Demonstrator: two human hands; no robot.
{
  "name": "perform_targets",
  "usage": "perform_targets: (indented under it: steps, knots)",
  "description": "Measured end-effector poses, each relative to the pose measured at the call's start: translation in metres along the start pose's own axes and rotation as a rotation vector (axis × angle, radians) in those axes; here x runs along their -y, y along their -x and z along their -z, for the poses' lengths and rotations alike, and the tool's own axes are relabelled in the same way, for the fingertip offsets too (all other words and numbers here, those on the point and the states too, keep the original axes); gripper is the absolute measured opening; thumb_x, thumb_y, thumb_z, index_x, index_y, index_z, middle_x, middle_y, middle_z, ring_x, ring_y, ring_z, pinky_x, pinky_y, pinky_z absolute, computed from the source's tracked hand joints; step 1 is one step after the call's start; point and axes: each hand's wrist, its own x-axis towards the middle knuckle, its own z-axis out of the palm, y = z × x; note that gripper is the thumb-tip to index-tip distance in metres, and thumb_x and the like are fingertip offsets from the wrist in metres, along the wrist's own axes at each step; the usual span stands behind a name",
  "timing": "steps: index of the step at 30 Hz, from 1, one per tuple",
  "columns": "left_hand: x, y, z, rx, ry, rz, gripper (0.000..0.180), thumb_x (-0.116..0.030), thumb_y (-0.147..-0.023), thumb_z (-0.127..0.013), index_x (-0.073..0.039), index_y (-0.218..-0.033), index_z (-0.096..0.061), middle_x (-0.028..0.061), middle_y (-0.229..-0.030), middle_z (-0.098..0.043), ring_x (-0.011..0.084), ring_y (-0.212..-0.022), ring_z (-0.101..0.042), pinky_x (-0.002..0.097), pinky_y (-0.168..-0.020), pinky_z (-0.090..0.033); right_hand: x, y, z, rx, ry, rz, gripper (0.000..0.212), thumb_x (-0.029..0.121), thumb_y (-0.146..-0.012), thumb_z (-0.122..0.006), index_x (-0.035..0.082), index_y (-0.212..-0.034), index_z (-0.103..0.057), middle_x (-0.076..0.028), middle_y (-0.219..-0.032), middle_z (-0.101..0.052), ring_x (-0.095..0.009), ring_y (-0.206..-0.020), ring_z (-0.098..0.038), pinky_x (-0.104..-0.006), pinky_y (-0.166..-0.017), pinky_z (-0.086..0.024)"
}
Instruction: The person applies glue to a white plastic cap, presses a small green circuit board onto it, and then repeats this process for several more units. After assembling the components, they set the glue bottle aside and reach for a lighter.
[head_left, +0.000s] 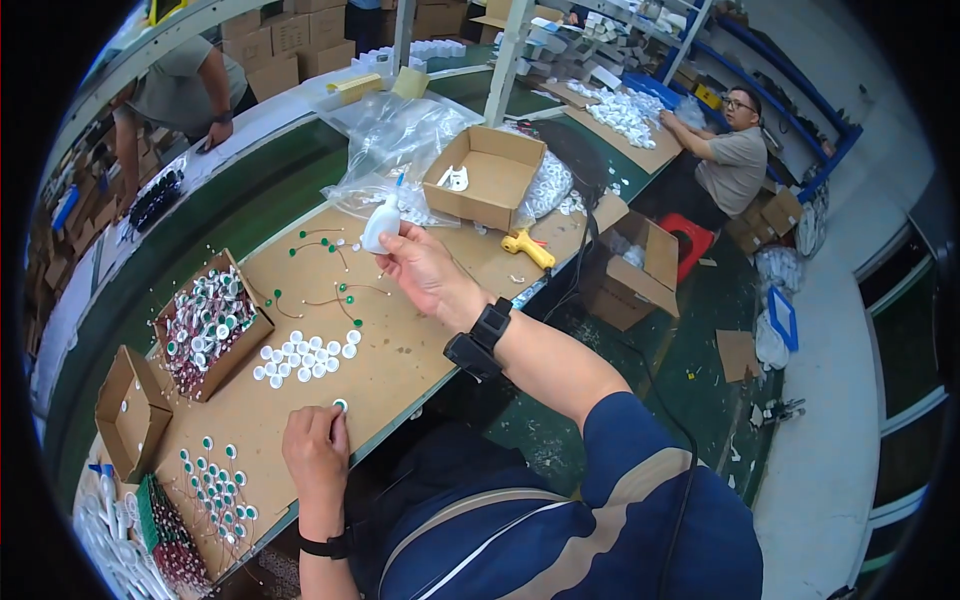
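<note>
My right hand (425, 268) is raised over the far part of the work table, its fingers closed around a white squeeze bottle (379, 225) with a thin blue tip pointing up. At the table's near edge, my left hand (316, 450) pinches a small round white cap (341, 405) with green inside. Beyond that hand lies a cluster of white caps (304, 357), open side up. Several green discs with thin red wires (343, 288) are spread farther back. To the left, rows of white caps with green discs and wires (214, 487) lie on the tabletop.
A cardboard box (207, 325) heaped with wired parts stands left, beside a shallower box (132, 420). Farther back are an open carton (487, 180), clear plastic bags (385, 140) and a yellow glue gun (528, 249). A co-worker (732, 160) sits at the far right.
</note>
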Motion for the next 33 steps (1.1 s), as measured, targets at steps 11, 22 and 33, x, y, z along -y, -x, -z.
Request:
perform_targets:
  steps: [11, 22, 33]
  knots:
    - [-0.003, 0.002, 0.001, 0.014, -0.008, 0.018, 0.009, 0.000, -0.088, -0.082, -0.001, -0.093, -0.075, 0.0133, -0.086, -0.068, 0.0331, -0.081, -0.066, 0.0438, -0.073, -0.055, 0.005, 0.002, 0.000, -0.007, 0.005, 0.005, 0.035, 0.013, -0.109, -0.071, 0.008, -0.141, -0.061, -0.003, -0.129, -0.071, -0.013, -0.114, -0.066, -0.0315, -0.101, -0.053]
    - [-0.003, 0.001, 0.000, 0.021, -0.026, 0.019, 0.010, 0.000, -0.088, -0.082, 0.000, -0.094, -0.075, 0.0141, -0.087, -0.068, 0.0337, -0.081, -0.066, 0.0437, -0.074, -0.055, 0.005, 0.012, 0.009, -0.048, 0.012, -0.012, 0.035, 0.013, -0.109, -0.071, 0.008, -0.142, -0.061, -0.004, -0.131, -0.072, -0.013, -0.115, -0.066, -0.0313, -0.101, -0.054]
    - [-0.004, 0.001, 0.000, 0.009, -0.015, 0.025, 0.009, 0.001, -0.089, -0.082, 0.000, -0.094, -0.075, 0.0140, -0.088, -0.069, 0.0332, -0.082, -0.066, 0.0431, -0.075, -0.055, 0.008, 0.014, 0.008, -0.029, -0.010, -0.001, 0.038, 0.013, -0.108, -0.073, 0.008, -0.143, -0.060, -0.004, -0.129, -0.073, -0.013, -0.115, -0.067, -0.0315, -0.100, -0.054]
